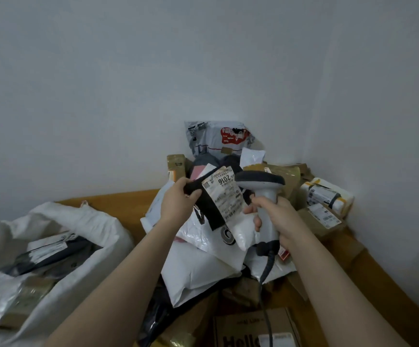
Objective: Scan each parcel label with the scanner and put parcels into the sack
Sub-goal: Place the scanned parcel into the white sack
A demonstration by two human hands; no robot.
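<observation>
My left hand (178, 199) grips the left edge of a small black parcel (208, 209) and holds it up, tilted, above the pile. Its white label (224, 195), printed "2016", faces me. My right hand (276, 217) is wrapped round the grey handle of the scanner (266, 194), whose dark head sits just right of the label and points at it. The scanner's black cable (266, 291) hangs down toward the bottom edge. The white sack (83, 236) stands open at the left with several parcels inside.
A heap of white, grey and black mailer bags (203, 266) and brown cardboard boxes (321, 221) fills the corner of the wooden surface (128, 209). A grey mailer (218, 139) leans on the wall. A box reading "Hello" (248, 331) lies at the bottom edge.
</observation>
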